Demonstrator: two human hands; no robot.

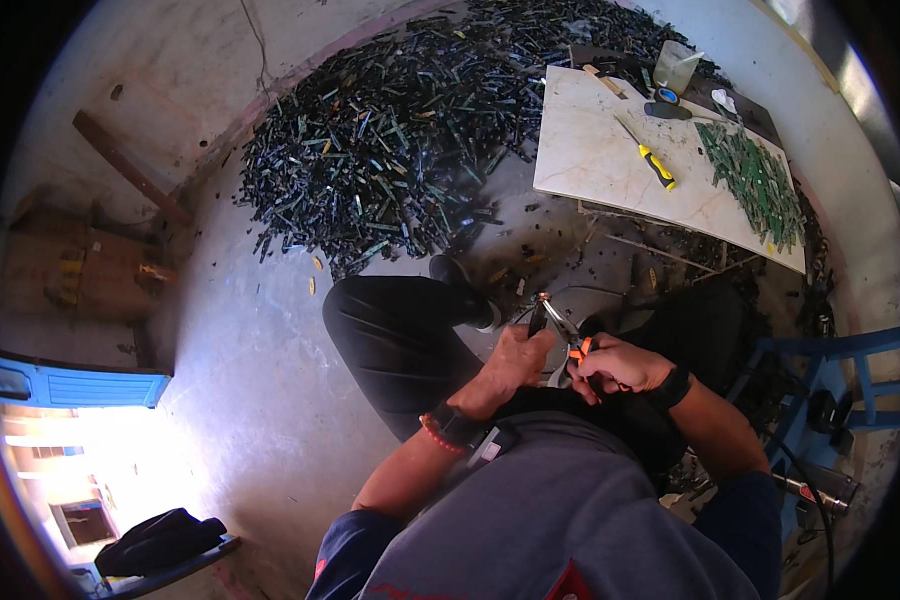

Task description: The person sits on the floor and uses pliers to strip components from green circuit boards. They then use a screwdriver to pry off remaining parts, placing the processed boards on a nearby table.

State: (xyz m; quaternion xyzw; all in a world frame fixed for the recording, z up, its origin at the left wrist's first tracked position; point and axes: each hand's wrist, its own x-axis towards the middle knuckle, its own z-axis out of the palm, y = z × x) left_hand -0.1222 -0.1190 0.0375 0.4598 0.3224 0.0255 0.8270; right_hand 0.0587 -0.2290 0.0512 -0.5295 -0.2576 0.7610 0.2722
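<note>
My left hand [518, 358] is closed around a small dark strip [538, 318], held upright above my lap. In my right hand [618, 364] is a pair of pliers [577, 346] with orange and black handles. The metal jaws of the pliers point up and left, and they meet the top end of the dark strip. Whether the jaws are clamped on it is too small to tell. Both hands are close together between my knees.
A large heap of dark strips [390, 140] covers the floor ahead. At the right, a pale board [590, 150] bears a yellow screwdriver [657, 168], a roll of tape [667, 96] and a pile of green strips [755, 185]. A plastic cup [676, 66] stands behind; a blue chair [830, 350] is at far right.
</note>
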